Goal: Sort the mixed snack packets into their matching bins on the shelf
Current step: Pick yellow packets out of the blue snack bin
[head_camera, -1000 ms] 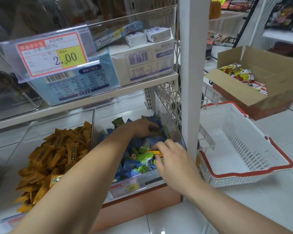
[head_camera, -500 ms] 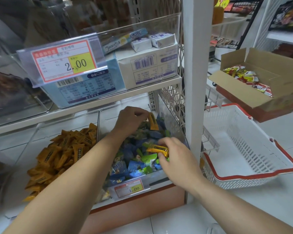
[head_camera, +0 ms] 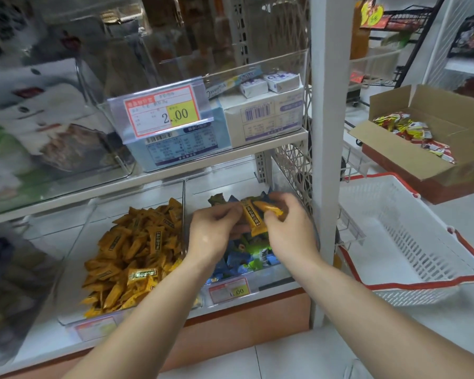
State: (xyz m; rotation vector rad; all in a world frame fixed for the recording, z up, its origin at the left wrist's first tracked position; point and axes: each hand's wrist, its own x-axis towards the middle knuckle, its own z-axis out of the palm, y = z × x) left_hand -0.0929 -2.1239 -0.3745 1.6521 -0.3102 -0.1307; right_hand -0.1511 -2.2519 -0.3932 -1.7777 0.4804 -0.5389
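Orange packets (head_camera: 253, 221) are pinched by left hand (head_camera: 214, 232) and right hand (head_camera: 289, 232) (one each), best released low over the left orange-packet bin (head_camera: 121, 203).

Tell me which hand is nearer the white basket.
Right. The right hand sits just across the shelf post from the white basket; the left hand is farther left.

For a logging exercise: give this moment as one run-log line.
left hand: holds orange packet | right hand: holds second orange packet | over: blue-green bin | likely next: orange bin
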